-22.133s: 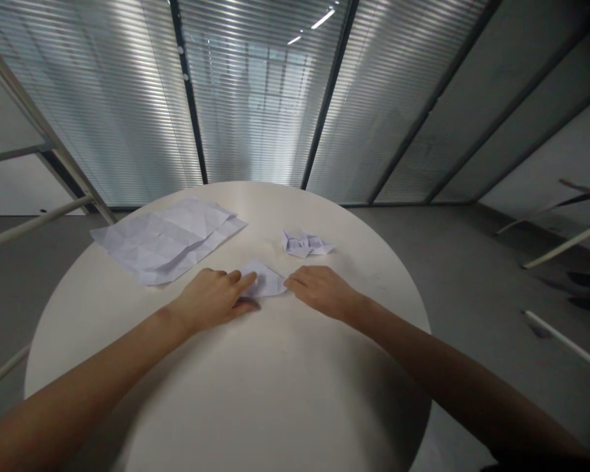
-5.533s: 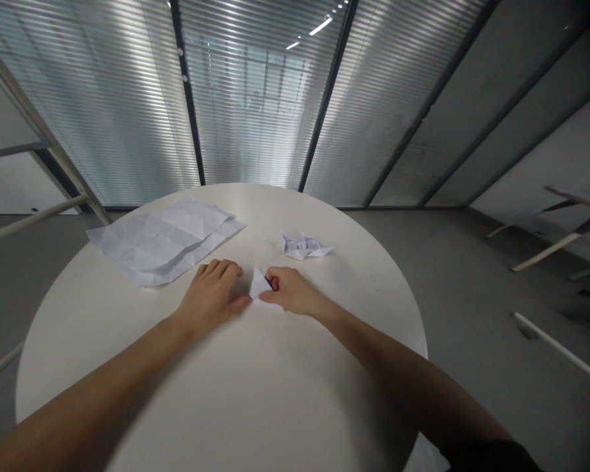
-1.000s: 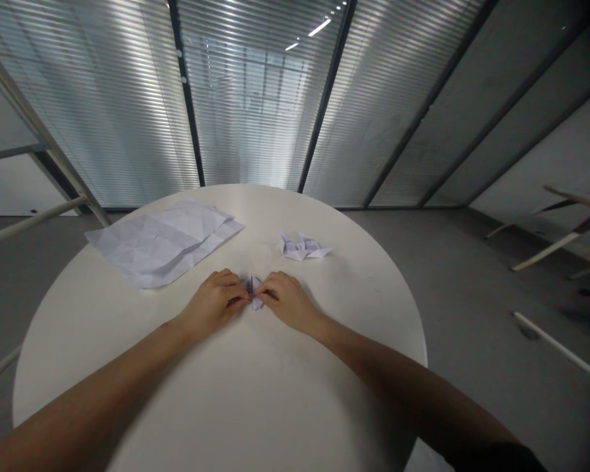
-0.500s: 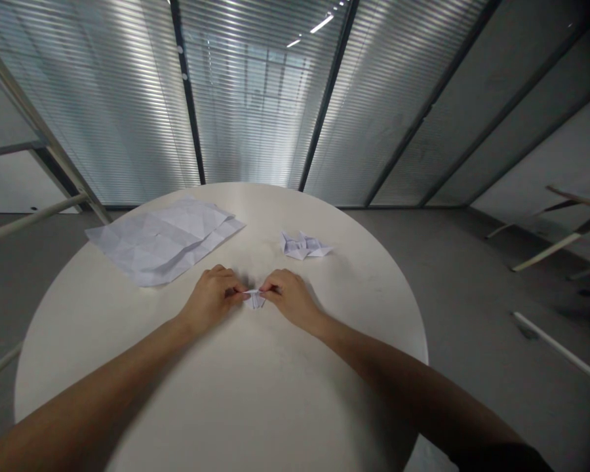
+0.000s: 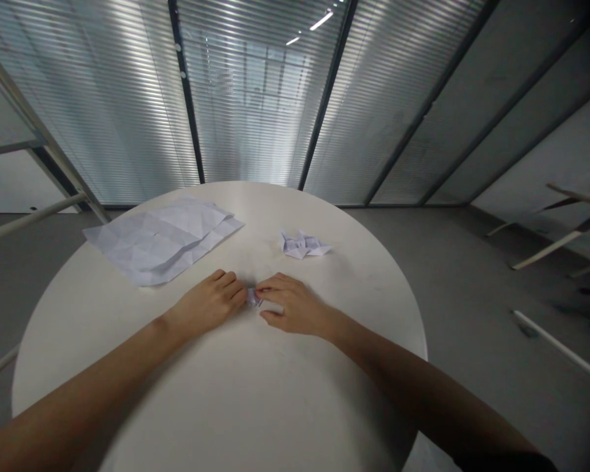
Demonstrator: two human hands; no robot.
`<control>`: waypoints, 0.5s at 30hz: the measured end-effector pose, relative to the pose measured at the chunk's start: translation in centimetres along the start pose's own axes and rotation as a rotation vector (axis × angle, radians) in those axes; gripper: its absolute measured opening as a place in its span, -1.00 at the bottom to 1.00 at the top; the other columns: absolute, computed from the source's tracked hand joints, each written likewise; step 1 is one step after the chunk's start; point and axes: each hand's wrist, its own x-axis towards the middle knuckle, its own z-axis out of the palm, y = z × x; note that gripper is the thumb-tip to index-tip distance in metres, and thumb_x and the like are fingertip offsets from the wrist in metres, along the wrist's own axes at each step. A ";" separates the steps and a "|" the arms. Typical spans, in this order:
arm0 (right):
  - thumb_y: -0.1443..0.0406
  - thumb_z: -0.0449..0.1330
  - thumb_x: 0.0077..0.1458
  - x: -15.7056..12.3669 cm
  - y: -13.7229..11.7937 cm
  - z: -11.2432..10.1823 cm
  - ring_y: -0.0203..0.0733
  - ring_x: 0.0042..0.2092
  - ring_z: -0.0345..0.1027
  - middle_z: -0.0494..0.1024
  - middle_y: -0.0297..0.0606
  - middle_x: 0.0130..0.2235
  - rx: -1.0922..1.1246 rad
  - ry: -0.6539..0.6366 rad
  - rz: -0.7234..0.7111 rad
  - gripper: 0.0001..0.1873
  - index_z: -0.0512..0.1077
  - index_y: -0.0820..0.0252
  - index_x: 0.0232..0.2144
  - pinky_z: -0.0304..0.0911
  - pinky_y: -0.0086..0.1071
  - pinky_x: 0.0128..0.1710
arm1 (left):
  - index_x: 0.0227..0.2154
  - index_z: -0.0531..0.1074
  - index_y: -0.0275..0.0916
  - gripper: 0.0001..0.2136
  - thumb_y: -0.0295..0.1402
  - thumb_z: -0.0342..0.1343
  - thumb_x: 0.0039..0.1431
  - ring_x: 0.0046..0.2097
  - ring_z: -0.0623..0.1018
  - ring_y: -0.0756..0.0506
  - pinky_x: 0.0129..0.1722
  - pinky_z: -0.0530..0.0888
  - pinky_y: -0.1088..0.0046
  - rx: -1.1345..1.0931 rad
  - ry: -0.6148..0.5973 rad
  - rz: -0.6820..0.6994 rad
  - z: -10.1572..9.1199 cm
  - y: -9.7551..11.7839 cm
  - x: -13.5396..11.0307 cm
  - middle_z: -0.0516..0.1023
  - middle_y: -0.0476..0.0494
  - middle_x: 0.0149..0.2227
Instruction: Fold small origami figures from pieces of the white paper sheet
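Here, hands (image 5: 217, 298) (image 5: 297, 307) touch paper (image 5: 252, 298), left curled.

Slatted blinds (image 5: 255, 124) glow between dark posts (image 5: 187, 98) beyond a round white table (image 5: 255, 393) and grey floor (image 5: 452, 275).

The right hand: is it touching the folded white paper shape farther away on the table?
Apart. The head view shows a strip of white tabletop between the right hand and the folded white paper shape.

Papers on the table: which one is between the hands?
The small folded piece; the large creased paper and the pointed folded shape lie farther back, untouched.
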 end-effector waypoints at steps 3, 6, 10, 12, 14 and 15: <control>0.31 0.21 0.02 0.4 0.5 0.5 -0.16 -0.07 0.32 0.52 -0.17 -0.11 0.039 0.037 -0.021 -0.71 0.48 0.25 -0.16 0.18 -0.29 0.04 | -0.35 0.40 -0.30 -0.87 -0.48 -0.04 0.25 -0.32 0.34 -0.13 -0.29 0.24 0.29 0.049 0.003 0.035 0.4 0.0 0.0 0.43 -0.15 -0.41; 0.30 0.23 0.03 0.8 0.8 1.2 -0.15 -0.10 0.33 0.53 -0.17 -0.15 0.057 0.086 -0.005 -0.75 0.48 0.25 -0.19 0.22 -0.29 -0.01 | -0.39 0.40 -0.31 -0.86 -0.48 -0.04 0.24 -0.33 0.35 -0.13 -0.30 0.26 0.30 0.040 0.022 -0.010 0.8 -0.1 0.0 0.42 -0.15 -0.43; 0.26 0.23 0.08 1.3 0.7 1.7 -0.16 -0.15 0.34 0.54 -0.19 -0.22 0.057 0.148 0.074 -0.78 0.47 0.23 -0.20 0.23 -0.31 -0.07 | -0.36 0.40 -0.30 -0.83 -0.45 -0.08 0.26 -0.30 0.37 -0.12 -0.25 0.29 0.31 -0.111 0.068 -0.164 1.2 -0.3 0.0 0.43 -0.15 -0.41; 0.28 0.20 0.12 1.6 0.5 1.6 -0.19 -0.20 0.35 0.54 -0.21 -0.27 0.046 0.154 0.105 -0.83 0.47 0.23 -0.23 0.23 -0.34 -0.11 | -0.33 0.40 -0.30 -0.83 -0.43 -0.10 0.27 -0.28 0.37 -0.11 -0.24 0.30 0.33 -0.219 0.076 -0.212 1.2 -0.4 0.1 0.43 -0.15 -0.40; 0.30 0.16 0.16 1.7 0.3 1.5 -0.20 -0.23 0.35 0.53 -0.21 -0.30 0.035 0.151 0.126 -0.86 0.47 0.25 -0.26 0.23 -0.36 -0.14 | -0.32 0.39 -0.29 -0.84 -0.43 -0.10 0.26 -0.28 0.38 -0.10 -0.24 0.31 0.35 -0.332 0.084 -0.243 1.2 -0.3 0.1 0.44 -0.14 -0.38; 0.31 0.14 0.17 1.7 0.2 1.5 -0.21 -0.23 0.35 0.53 -0.21 -0.31 0.034 0.147 0.135 -0.86 0.47 0.26 -0.27 0.22 -0.36 -0.15 | -0.30 0.38 -0.28 -0.85 -0.42 -0.09 0.26 -0.28 0.38 -0.09 -0.25 0.31 0.36 -0.389 0.091 -0.259 1.2 -0.3 0.2 0.44 -0.13 -0.38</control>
